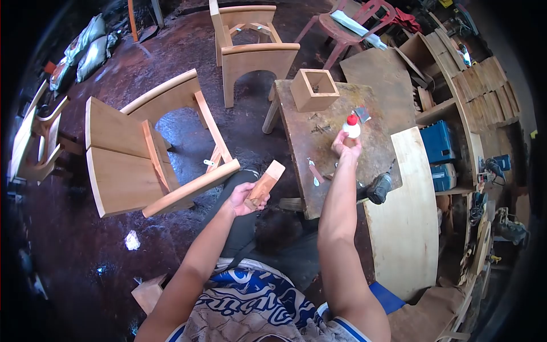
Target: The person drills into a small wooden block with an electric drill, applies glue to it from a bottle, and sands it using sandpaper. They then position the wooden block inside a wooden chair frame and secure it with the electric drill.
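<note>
My left hand [246,199] is closed round a short wooden block [266,183], whose pale end points up and to the right. At the right, my right hand [346,146] reaches over the worn worktable [290,131] with its fingers round a white bottle [352,130] with a red cap. A small red and dark packet [362,113] lies just beyond the bottle. Screws [323,127] are scattered to the left of the bottle. Nearer the table's front edge lie a slim reddish tool [315,171] and a black power drill [379,187].
An open wooden box [310,102] stands at the table's far corner. Unfinished wooden chair frames [122,157] stand on the left and another [259,50] beyond. A red plastic chair [336,37] is at the back. Right are a pale board [401,228] and blue cases [437,142].
</note>
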`<state>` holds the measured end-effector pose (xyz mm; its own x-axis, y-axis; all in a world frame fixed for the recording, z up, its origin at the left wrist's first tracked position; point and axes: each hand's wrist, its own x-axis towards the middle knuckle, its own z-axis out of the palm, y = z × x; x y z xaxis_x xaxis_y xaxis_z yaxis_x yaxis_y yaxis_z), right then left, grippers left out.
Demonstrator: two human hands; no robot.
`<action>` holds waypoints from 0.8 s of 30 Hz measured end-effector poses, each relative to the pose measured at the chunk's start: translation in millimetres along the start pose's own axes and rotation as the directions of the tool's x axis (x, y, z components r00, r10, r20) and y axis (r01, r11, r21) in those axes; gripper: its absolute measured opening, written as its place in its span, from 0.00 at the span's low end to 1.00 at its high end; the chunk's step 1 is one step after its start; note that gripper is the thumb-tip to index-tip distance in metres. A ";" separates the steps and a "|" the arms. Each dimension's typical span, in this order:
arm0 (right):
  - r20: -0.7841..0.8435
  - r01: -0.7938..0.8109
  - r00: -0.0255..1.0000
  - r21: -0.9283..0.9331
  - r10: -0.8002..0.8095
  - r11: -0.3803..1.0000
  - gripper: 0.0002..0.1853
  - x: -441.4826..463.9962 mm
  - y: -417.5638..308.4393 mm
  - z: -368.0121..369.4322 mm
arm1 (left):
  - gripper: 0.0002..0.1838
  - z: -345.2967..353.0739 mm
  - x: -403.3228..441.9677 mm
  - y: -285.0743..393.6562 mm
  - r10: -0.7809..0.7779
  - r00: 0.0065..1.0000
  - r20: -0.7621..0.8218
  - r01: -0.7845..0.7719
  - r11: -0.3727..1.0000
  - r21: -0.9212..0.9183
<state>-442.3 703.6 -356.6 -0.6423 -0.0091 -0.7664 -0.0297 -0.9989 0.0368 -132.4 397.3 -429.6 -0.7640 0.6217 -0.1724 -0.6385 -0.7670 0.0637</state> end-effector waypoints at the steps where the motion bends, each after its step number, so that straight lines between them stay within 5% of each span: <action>1: -0.068 0.033 0.997 -0.025 -0.034 0.999 0.17 6.6 -3.6 -3.9 | 0.30 -1.1 1.0 -1.5 0.014 0.999 0.037 -0.014 1.000 -0.010; 5: -0.147 0.153 0.972 -0.202 -0.184 0.967 0.18 48.4 -24.5 -20.6 | 0.32 -5.3 -8.9 -10.2 0.009 0.999 -0.051 -0.011 0.999 -0.036; 6: 0.014 0.407 0.835 -0.688 -0.550 0.601 0.23 19.0 -23.9 -11.9 | 0.33 -5.1 -10.9 -12.6 0.018 1.000 0.012 -0.017 0.999 -0.044; 7: 0.341 0.464 0.614 -0.886 -0.712 -0.024 0.29 5.1 -20.9 -1.3 | 0.33 -6.2 -12.5 -12.7 0.010 0.999 0.043 -0.009 0.999 -0.039; 8: 0.344 0.474 0.621 -0.880 -0.705 -0.012 0.29 6.2 -14.9 13.2 | 0.33 -8.2 -13.8 -9.3 0.003 0.998 0.067 -0.001 0.999 -0.033; 10: 0.854 0.342 0.353 -0.499 -0.383 -0.796 0.39 27.1 -24.7 31.7 | 0.34 -9.1 -11.9 -5.0 -0.016 1.000 0.009 0.016 0.998 -0.065; 11: 0.876 0.244 0.412 -0.370 -0.249 -0.897 0.40 45.3 -30.1 41.0 | 0.35 -9.7 -7.9 -4.3 -0.016 1.000 0.011 0.017 0.997 -0.073; 12: 0.879 0.252 0.411 -0.364 -0.242 -0.896 0.40 59.6 -38.1 53.7 | 0.35 -4.1 -3.3 -3.1 -0.007 1.000 0.011 0.008 0.997 -0.070; 14: 0.733 0.061 0.619 -0.401 -0.280 -0.914 0.42 88.1 -51.2 66.5 | 0.37 9.7 1.9 -1.0 -0.056 0.998 -0.003 0.055 0.998 -0.044; 16: 0.785 -0.046 0.536 -0.339 -0.310 -0.940 0.44 110.3 -62.8 63.6 | 0.38 20.7 7.2 0.2 -0.067 0.997 -0.039 0.069 0.997 0.041; 19: 0.637 -0.209 0.591 -0.472 -0.496 -0.856 0.44 76.2 -33.4 77.8 | 0.39 16.8 9.4 1.2 -0.085 0.991 -0.101 0.089 0.995 0.035; 21: 0.685 -0.265 0.522 -0.436 -0.508 -0.860 0.40 77.7 -42.5 72.6 | 0.38 6.7 10.2 1.8 -0.126 0.989 0.082 0.129 0.991 -0.032; 22: 0.684 -0.264 0.520 -0.441 -0.512 -0.858 0.40 71.9 -39.5 70.4 | 0.38 4.3 9.5 3.2 -0.130 0.988 0.082 0.133 0.991 -0.027; 24: 0.643 0.057 0.545 -0.669 -0.539 -0.741 0.32 50.4 -32.7 65.5 | 0.37 1.5 7.6 0.8 -0.124 0.992 0.024 0.124 0.992 -0.033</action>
<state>-523.9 738.8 -354.4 -0.8262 0.5628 -0.0248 0.4979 0.7089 -0.4995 -138.8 401.7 -429.4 -0.6813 0.7153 -0.1555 -0.7250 -0.6886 0.0089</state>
